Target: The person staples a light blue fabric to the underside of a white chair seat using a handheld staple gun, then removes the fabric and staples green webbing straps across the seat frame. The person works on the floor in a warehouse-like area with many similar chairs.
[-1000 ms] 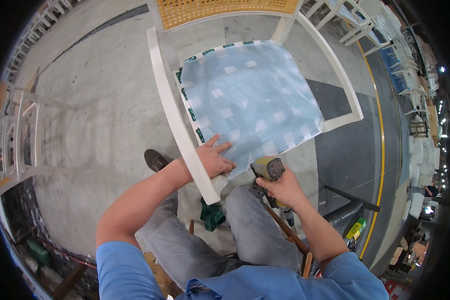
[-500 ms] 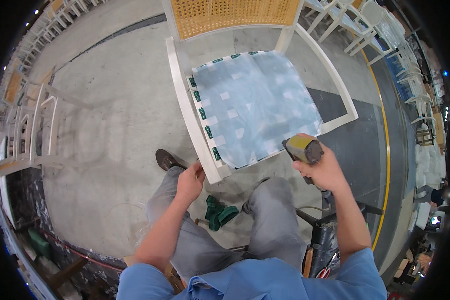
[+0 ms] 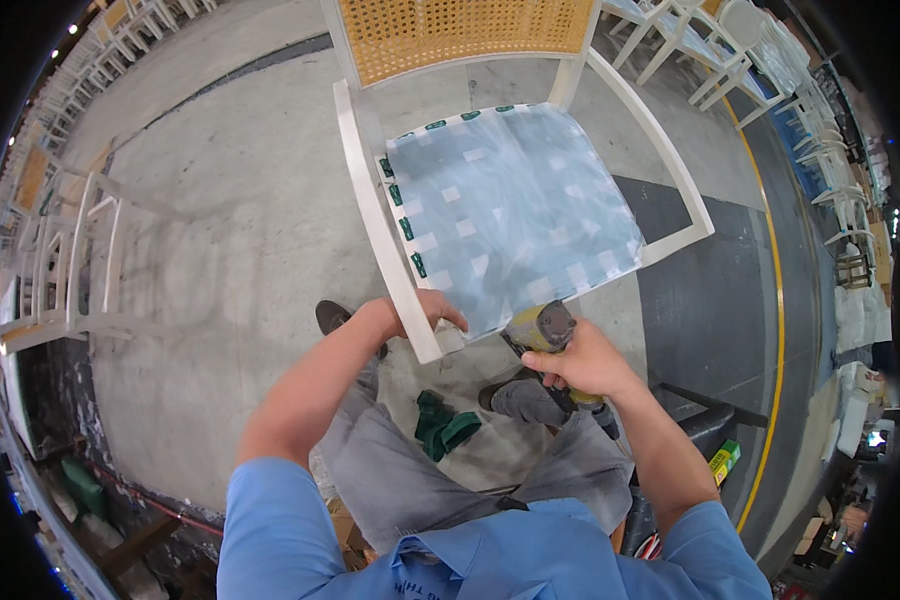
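A white armchair with a woven cane back (image 3: pixel 470 40) stands in front of me. Its seat (image 3: pixel 515 215) is covered by pale translucent sheeting over a checked webbing, with dark green strap ends (image 3: pixel 406 228) along the left and back edges. My left hand (image 3: pixel 435 308) reaches beneath the left armrest (image 3: pixel 378 200), its fingers bent over the seat's front left corner. In my right hand (image 3: pixel 585 358) is a yellow and black staple gun (image 3: pixel 542 325), its head close to the seat's front edge; whether it touches is hidden.
Green strap pieces (image 3: pixel 443 428) lie on the floor between my feet. A white chair frame (image 3: pixel 80 255) stands to the left, and rows of white chairs (image 3: pixel 690 45) line the far right. Beside my right leg is a black stand (image 3: pixel 708 425) with a green and yellow box (image 3: pixel 725 462).
My left hand has moved from outside the armrest onto the seat's front left corner. My right hand has brought the staple gun left and nearer me, along the seat's front edge.
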`<state>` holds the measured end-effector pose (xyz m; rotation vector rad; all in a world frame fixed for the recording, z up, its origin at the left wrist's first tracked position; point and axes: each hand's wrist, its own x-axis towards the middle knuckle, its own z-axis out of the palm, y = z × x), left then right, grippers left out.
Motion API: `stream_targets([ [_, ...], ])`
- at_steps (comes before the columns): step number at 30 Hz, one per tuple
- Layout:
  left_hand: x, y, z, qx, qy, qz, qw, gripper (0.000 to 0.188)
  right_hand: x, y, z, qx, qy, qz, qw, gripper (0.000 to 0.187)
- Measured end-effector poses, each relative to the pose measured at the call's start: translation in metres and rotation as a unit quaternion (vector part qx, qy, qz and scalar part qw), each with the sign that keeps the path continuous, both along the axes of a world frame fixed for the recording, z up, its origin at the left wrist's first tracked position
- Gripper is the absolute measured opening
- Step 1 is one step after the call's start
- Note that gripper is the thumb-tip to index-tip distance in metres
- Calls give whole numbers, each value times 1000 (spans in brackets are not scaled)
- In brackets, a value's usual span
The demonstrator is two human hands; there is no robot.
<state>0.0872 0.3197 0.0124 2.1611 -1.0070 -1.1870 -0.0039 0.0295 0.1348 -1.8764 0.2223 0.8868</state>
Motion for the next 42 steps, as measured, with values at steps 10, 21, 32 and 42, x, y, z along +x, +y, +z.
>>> stream_targets([
  [10, 1, -1, -15, 59, 95, 53, 992, 69, 16, 33, -51, -33, 0, 63, 997, 58],
  [21, -11, 14, -23, -15, 15, 85, 996, 58, 25, 35, -74, -7, -148, 149, 978, 67],
  [32, -6, 6, -15, -14, 63, 72, 995, 56, 27, 35, -70, -48, -93, 164, 981, 70],
  [42, -6, 4, -15, -6, 38, 51, 998, 54, 21, 38, -76, -45, -121, 169, 977, 69],
])
